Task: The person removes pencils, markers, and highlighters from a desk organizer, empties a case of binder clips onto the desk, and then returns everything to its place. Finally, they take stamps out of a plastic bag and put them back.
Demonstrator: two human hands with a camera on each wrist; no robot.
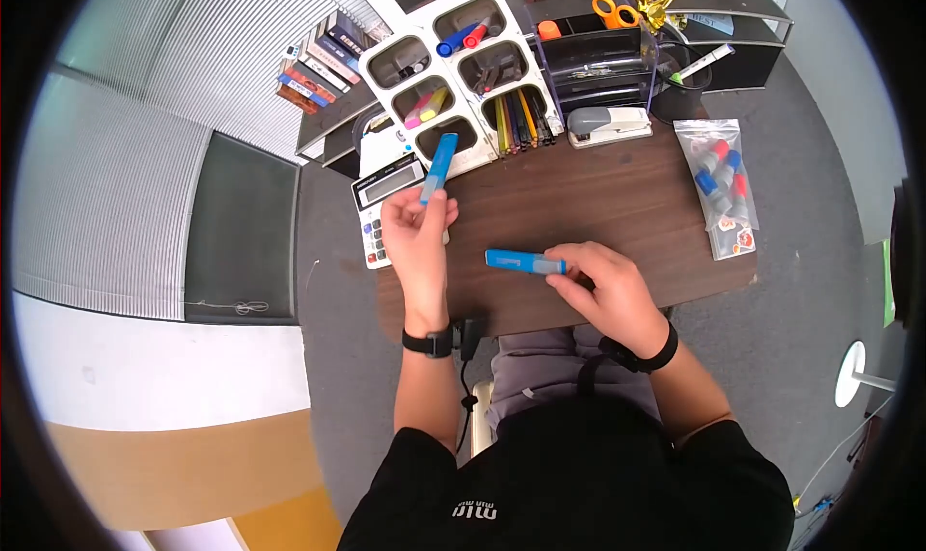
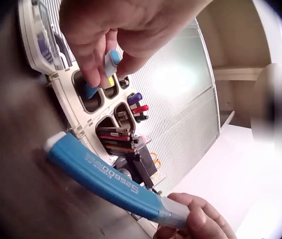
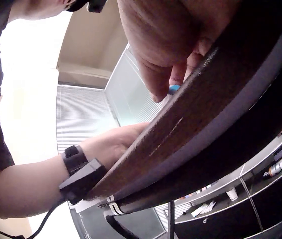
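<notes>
In the head view, my left hand pinches a blue highlighter by its grey end. The far end of that highlighter overlaps the front left compartment of the white organizer. My right hand holds a second blue highlighter by its grey end, between thumb and fingers, its blue length pointing left over the table. Large in the left wrist view, this second highlighter shows white lettering along its side. The table edge hides most of it in the right wrist view.
The brown table carries a calculator by my left hand. Pink and yellow highlighters, pencils and markers stand in the organizer. A stapler and a clear bag of markers lie to the right.
</notes>
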